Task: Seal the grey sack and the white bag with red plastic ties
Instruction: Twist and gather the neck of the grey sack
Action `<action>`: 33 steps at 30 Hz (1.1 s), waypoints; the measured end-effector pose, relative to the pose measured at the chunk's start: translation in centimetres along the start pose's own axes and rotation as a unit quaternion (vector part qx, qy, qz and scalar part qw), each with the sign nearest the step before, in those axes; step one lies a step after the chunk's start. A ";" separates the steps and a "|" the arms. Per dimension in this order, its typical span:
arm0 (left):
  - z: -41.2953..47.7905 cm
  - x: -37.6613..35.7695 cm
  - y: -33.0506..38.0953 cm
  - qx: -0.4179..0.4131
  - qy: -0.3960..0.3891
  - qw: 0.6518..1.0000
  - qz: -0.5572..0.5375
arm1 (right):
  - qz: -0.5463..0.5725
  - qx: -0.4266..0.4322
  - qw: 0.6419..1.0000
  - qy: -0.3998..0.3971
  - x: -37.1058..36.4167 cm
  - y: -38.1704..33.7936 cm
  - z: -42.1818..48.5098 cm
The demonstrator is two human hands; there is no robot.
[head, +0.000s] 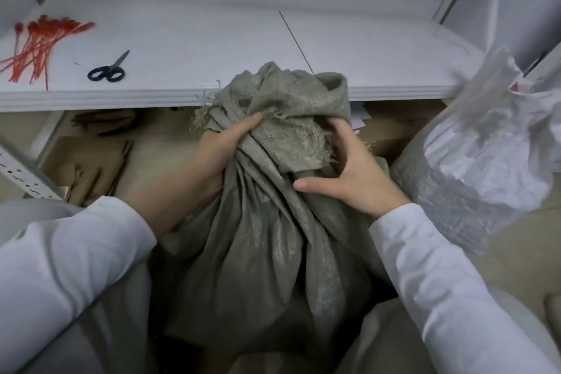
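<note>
Grey woven sack [261, 252] stood upright at centre, near the camera, just in front of the white shelf [212, 39] edge. Its mouth was gathered into a bunched neck with frayed edges; the top of the bunch rose above the shelf lip.

Left hand [224, 146] was clenched around the left side of the sack neck, thumb across the folds. Right hand [349, 173] gripped the right side of the neck, thumb pointing left across the cloth, fingers partly buried in the fabric. Both arms in white long sleeves [76, 267]. No tie visible on the neck.

Bunch of red plastic ties [39, 45] lay loose at the far left of the shelf. Black-handled scissors [109, 68] lay just right of them, closed, blades pointing far-right. Neither touched by a hand.

White translucent bag [473, 161] sat at the right, near the sack, top open and crumpled, white paper-like contents visible inside. Well apart from the ties.

Brown cardboard pieces [97, 161] lay on the floor under the shelf, left of the sack. A perforated metal upright [21, 173] of the shelving showed at far left.
</note>
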State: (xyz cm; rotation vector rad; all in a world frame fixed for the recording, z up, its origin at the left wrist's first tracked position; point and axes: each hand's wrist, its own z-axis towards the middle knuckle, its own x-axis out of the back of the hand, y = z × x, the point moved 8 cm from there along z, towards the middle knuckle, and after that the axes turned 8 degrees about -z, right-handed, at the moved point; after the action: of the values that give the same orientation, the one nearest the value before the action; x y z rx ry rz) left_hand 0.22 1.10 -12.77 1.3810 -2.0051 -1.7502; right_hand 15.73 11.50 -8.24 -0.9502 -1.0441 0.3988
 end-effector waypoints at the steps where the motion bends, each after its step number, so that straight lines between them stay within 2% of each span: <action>1: 0.2 0.3 0.2 -0.003 0.008 1.000 0.010 | -0.055 0.017 0.998 0.029 0.5 -0.1 0.1; 3: 0.3 0.4 0.2 0.002 0.001 0.999 0.046 | -0.133 0.064 0.979 0.141 2.4 -0.7 0.1; 4: 0.3 0.2 0.0 0.006 -0.019 0.998 0.068 | -0.121 0.075 0.969 0.203 3.8 -0.9 0.0; 6: 0.2 -0.4 -0.2 0.014 -0.065 0.991 0.120 | 0.024 0.031 0.944 0.329 7.3 0.2 -0.7; 7: 0.1 -0.7 -0.4 0.022 -0.082 0.985 0.149 | 0.132 -0.005 0.910 0.393 9.1 1.4 -1.2; 9: 0.2 -0.6 -1.1 0.041 -0.104 0.972 0.208 | 0.284 -0.066 0.814 0.502 11.9 3.6 -3.2; 10: 0.2 -0.3 -1.5 0.050 -0.106 0.965 0.237 | 0.323 -0.097 0.781 0.526 12.5 4.4 -4.0; 12: 0.3 0.3 -2.1 0.062 -0.093 0.950 0.290 | 0.380 -0.123 0.752 0.524 12.8 5.4 -4.6; 14: 0.0 0.2 -2.1 0.051 -0.088 0.928 0.359 | 0.416 -0.093 0.771 0.473 12.4 5.2 -3.6; 16: -0.3 0.0 -1.9 0.035 -0.080 0.902 0.423 | 0.399 -0.053 0.822 0.403 11.7 4.6 -2.0; 19: -0.6 -0.6 -1.4 -0.002 -0.070 0.897 0.437 | 0.197 -0.079 0.928 0.306 9.6 3.4 -1.0; 21: -0.5 -0.5 -1.3 -0.008 -0.061 0.914 0.402 | 0.040 -0.048 0.972 0.226 7.7 2.5 -0.4; 24: -0.2 -0.7 -1.2 -0.016 -0.086 0.932 0.352 | -0.076 0.003 0.990 0.117 5.1 1.8 0.3; 28: -0.5 -1.6 -1.0 -0.030 -0.126 0.971 0.199 | -0.169 0.056 0.983 -0.034 1.7 1.2 0.3; 30: -0.4 -1.5 -0.7 -0.054 -0.131 0.972 0.190 | -0.233 0.081 0.969 -0.014 1.3 1.1 0.5; 31: -0.3 -1.4 -0.4 -0.071 -0.127 0.966 0.214 | -0.236 0.094 0.967 0.029 1.6 0.9 0.7; 33: -0.1 -1.4 -0.2 -0.092 -0.121 0.944 0.293 | -0.164 0.098 0.973 0.129 3.0 0.3 0.9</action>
State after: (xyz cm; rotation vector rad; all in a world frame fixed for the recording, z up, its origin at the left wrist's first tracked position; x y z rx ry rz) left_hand 1.16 2.05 -12.28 0.4498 -2.0119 -1.8039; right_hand 16.39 14.15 -6.69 -0.6188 -0.8860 0.0959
